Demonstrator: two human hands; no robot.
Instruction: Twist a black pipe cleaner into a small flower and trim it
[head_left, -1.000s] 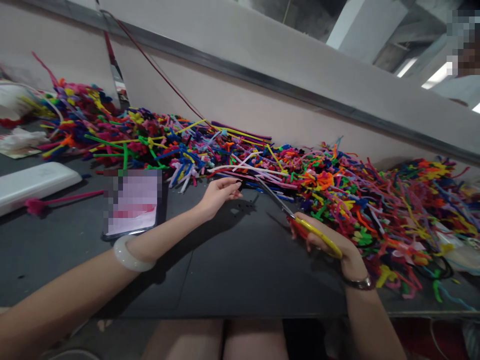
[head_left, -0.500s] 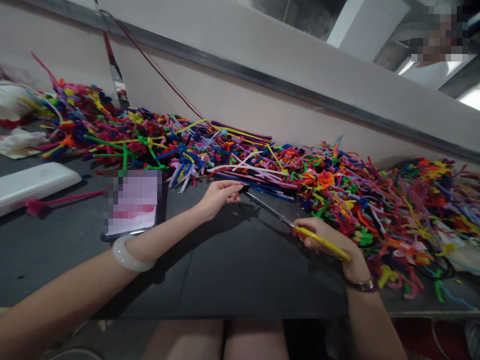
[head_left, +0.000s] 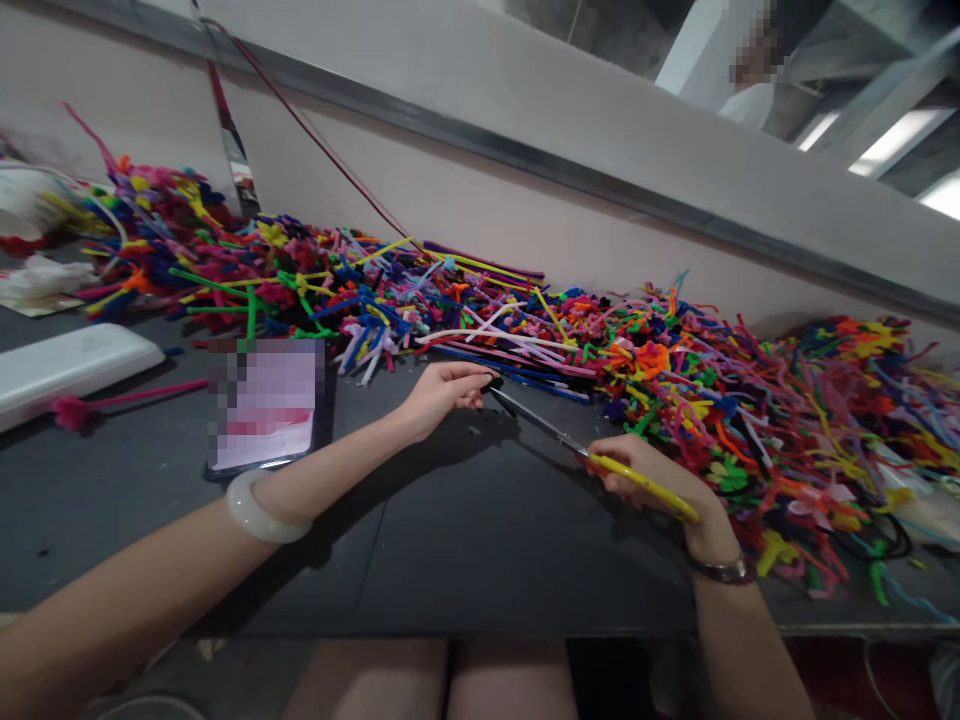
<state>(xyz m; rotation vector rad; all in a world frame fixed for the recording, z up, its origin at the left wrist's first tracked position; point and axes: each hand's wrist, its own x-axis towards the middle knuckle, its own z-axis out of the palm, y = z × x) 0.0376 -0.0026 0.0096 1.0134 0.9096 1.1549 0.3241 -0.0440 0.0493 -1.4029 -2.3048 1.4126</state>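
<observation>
My left hand [head_left: 450, 392], with a white bangle on the wrist, is closed in a pinch above the dark table. A short black fuzzy piece, seemingly a pipe cleaner [head_left: 505, 403], shows at its fingertips, partly hidden by the fingers. Yellow-handled scissors [head_left: 643, 484] are in my right hand [head_left: 628, 465], whose fingers wrap the handles. Their metal blades point up and left, the tips meeting the black piece just beside my left fingertips. Behind both hands lies a long heap of colourful pipe cleaners [head_left: 517, 335], some loose and straight, some bent into flower shapes.
A phone [head_left: 271, 405] lies left of my left forearm. Farther left are a white oblong case [head_left: 67, 372] and a pink pipe cleaner flower [head_left: 71, 412]. A pale partition [head_left: 480, 190] rises behind the heap; beyond it, at upper right, is another person [head_left: 750, 95].
The black piece now shows more, tilted down along the scissor tips. Both hands stay nearly in place. The person beyond the partition has moved left.
</observation>
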